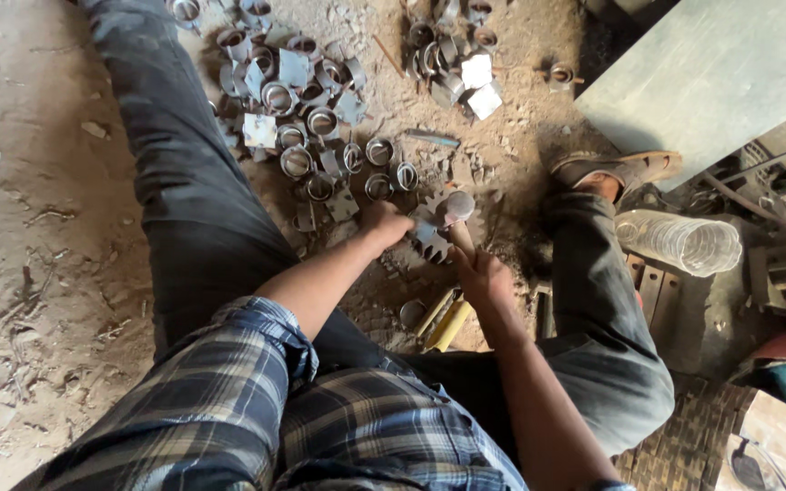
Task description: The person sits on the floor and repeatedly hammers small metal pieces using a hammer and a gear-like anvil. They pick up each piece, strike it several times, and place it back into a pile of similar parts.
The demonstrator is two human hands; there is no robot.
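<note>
You sit on the dirt floor with your legs spread, and both hands meet between your knees over a toothed gear wheel that lies flat on the ground.

Your left hand comes in from the left and presses down at the gear's near-left edge; its grip is closed around a small metal piece there, though the fingers hide what exactly it pinches.

Your right hand sits just behind the gear, on your side of it, with its grip wrapped tight around the handle of a hammer. The hammer's long axis runs from your right hand away from you and a little to the left, so the round head hangs right over the gear's far edge, touching or nearly touching it; which of the two cannot be told.

So the gear lies forward of the right hand and just to the right of the left hand, and the left hand is the nearer one.

Beyond the gear, a heap of short metal rings and square plates is spread over the floor, with a second smaller cluster further right. A yellow-handled tool lies near your right wrist, and a clear plastic bottle rests past your right knee.
</note>
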